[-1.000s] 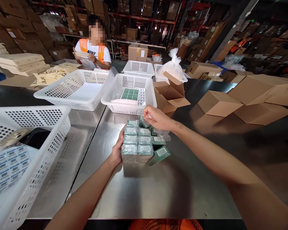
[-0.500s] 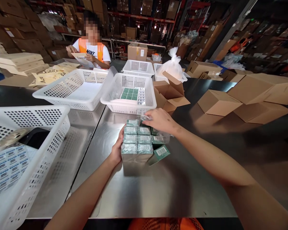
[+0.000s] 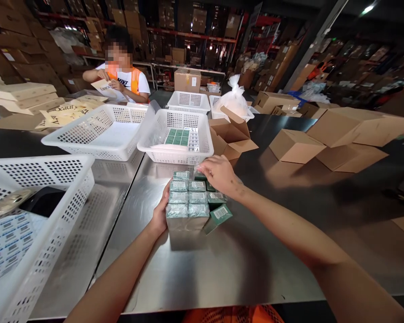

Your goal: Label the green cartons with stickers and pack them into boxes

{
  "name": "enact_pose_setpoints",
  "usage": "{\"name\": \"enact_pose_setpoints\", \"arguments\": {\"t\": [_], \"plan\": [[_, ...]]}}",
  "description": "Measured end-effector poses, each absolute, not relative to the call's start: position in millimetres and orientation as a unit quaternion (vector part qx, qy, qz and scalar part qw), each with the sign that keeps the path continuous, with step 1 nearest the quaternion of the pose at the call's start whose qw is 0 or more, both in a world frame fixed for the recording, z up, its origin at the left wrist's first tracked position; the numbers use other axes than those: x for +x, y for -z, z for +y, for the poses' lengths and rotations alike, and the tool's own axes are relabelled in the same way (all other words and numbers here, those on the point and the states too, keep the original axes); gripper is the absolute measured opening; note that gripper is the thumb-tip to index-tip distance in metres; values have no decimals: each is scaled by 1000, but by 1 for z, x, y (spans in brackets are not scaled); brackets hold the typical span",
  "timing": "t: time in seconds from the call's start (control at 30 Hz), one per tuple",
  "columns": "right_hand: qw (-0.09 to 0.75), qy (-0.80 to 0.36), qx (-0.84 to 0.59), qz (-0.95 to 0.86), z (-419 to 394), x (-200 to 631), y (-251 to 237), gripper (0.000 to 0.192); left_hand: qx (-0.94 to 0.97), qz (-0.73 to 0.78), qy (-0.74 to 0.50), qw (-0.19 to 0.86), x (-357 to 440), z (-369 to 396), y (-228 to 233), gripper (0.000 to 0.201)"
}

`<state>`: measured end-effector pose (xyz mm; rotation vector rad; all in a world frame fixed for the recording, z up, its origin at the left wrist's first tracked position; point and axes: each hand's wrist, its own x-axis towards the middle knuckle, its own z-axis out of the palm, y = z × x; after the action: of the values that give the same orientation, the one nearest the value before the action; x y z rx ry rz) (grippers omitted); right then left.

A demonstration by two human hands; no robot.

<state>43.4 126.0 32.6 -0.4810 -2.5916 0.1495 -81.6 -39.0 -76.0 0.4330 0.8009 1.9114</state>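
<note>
A block of small green boxes [image 3: 188, 210] stands on the metal table in front of me, partly covered in clear shrink wrap, with barcode labels on the box ends. My left hand [image 3: 160, 211] holds the block's left side, fingers curled along it. Above its far right corner, my right hand [image 3: 220, 176] is closed in a pinch on the clear plastic wrap [image 3: 197, 168]. One green box [image 3: 219, 216] leans out at the near right, tilted away from the others. My right hand hides some boxes at the back right.
Beyond the block stands a white basket [image 3: 175, 156] with green-and-white label sheets. Another basket [image 3: 84, 179] at left holds label sheets and a black object. An open carton [image 3: 234, 146] and several brown boxes [image 3: 294, 146] sit to the right. Across the table a co-worker [image 3: 131, 83] handles a printed packet.
My right hand has shifted slightly with the plastic wrap, its fingers more curled. My left hand stays on the block. The whole view has moved a little as my head turned.
</note>
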Motion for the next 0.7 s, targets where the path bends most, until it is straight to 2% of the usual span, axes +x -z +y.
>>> {"name": "enact_pose_setpoints", "arguments": {"t": [0.13, 0.27, 0.33, 0.37, 0.47, 0.6, 0.7], "plan": [[298, -49, -170, -938, 127, 41, -49, 30, 177, 328, -786, 493, -81, -39, 76, 58], [428, -155, -138, -880, 138, 46, -79, 25, 176, 325, -785, 498, -82, -40, 76, 58], [460, -200, -117, -857, 141, 52, -94, 12, 172, 329, -785, 495, -82, -41, 77, 57], [452, -207, -111, -860, 140, 55, -100, 1, 171, 330, -785, 496, -83, -41, 77, 56], [348, -171, -119, -914, 131, 61, -105, 25, 172, 330, -783, 499, -83, -40, 78, 55], [169, -98, -152, -969, 115, 60, -79, 19, 179, 320, -787, 496, -82, -39, 78, 56], [140, -131, -172, -966, 109, 57, -52, 21, 183, 313, -790, 495, -82, -38, 78, 54]]}}
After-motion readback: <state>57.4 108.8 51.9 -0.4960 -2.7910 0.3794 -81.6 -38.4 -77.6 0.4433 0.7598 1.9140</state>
